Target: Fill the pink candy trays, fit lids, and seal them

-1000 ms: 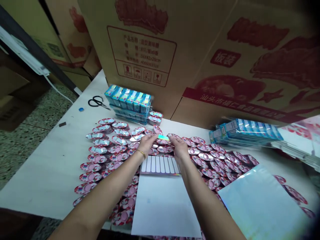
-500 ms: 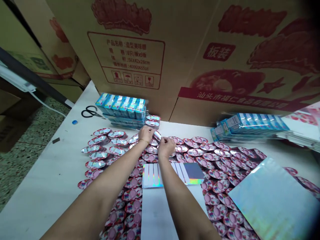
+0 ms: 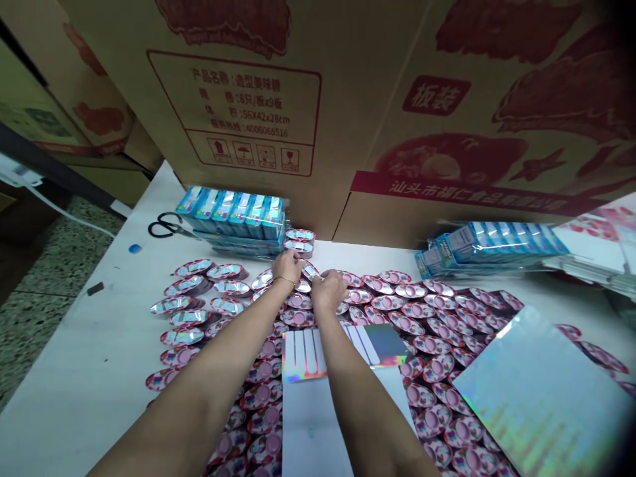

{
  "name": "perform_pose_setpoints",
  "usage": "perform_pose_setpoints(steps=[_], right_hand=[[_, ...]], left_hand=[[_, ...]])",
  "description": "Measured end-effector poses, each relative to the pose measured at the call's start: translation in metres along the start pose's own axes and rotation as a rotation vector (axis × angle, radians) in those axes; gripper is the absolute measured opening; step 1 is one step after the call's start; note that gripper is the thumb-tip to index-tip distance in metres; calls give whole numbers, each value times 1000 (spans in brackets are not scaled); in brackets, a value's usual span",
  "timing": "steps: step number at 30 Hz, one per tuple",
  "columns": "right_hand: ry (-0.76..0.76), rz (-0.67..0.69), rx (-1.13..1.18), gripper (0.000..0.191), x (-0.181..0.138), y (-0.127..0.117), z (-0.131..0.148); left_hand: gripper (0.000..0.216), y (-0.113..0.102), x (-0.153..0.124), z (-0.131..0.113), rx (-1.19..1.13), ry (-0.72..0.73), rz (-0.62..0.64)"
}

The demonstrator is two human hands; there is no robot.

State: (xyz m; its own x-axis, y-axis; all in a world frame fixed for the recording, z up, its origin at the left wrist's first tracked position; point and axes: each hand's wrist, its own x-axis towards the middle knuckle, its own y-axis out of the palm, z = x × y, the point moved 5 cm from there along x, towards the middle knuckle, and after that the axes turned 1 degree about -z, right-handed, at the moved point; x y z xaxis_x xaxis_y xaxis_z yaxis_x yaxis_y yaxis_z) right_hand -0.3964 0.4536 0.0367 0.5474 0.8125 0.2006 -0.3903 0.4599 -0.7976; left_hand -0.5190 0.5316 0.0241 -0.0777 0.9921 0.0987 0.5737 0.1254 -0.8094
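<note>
My left hand [image 3: 287,266], its fingers pinched together, is at the left end of a small oval pack [image 3: 310,269] with a shiny strip across its top. At the other end is my right hand [image 3: 329,289], fingers curled and closed on the strip's near end. Fingers partly hide the strip. Around both hands stand rows of red-and-white oval packs [image 3: 298,318]; those on the left carry shiny strips, while many on the right show a pink round centre. Under my right forearm lies a holographic sheet of white strips [image 3: 301,354], with a dark bare area at its right.
A large printed carton [image 3: 368,132] walls off the back. Blue boxes in clear wrap stand at left [image 3: 233,222] and right [image 3: 497,245]. Scissors [image 3: 166,226] and a blue cap [image 3: 134,248] lie left. A silvery sheet [image 3: 546,391] covers packs at right.
My right hand has lowered slightly onto the oval pack, its fingers flatter than before. My left hand stays at the other end. The whole view has shifted a little.
</note>
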Motion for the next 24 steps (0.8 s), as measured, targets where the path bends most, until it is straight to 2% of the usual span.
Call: perform_pose_setpoints(steps=[5, 7, 8, 11, 12, 14, 16, 19, 24], right_hand=[[-112, 179, -169, 20, 22, 6, 11], [-156, 264, -212, 19, 31, 1, 9], [-184, 296, -202, 18, 35, -6, 3], [-369, 333, -78, 20, 38, -50, -27], [-466, 343, -40, 21, 35, -68, -40], [-650, 388, -24, 22, 22, -98, -67], [-748, 412, -80, 24, 6, -115, -91], [-794, 374, -215, 27, -12, -114, -114], [-914, 279, -292, 30, -30, -90, -133]], left_hand=[[18, 3, 11, 0, 33, -183, 183], [20, -4, 8, -4, 85, -184, 185], [23, -10, 3, -8, 116, -165, 143], [42, -31, -32, -24, 169, 24, -13], [46, -32, -51, -33, 156, 140, 2], [47, -24, -93, -51, 114, 406, 197], [51, -12, -131, -62, 104, 517, 330], [40, 7, -160, -67, 118, 481, 359], [26, 21, -165, -65, 67, 417, 261]])
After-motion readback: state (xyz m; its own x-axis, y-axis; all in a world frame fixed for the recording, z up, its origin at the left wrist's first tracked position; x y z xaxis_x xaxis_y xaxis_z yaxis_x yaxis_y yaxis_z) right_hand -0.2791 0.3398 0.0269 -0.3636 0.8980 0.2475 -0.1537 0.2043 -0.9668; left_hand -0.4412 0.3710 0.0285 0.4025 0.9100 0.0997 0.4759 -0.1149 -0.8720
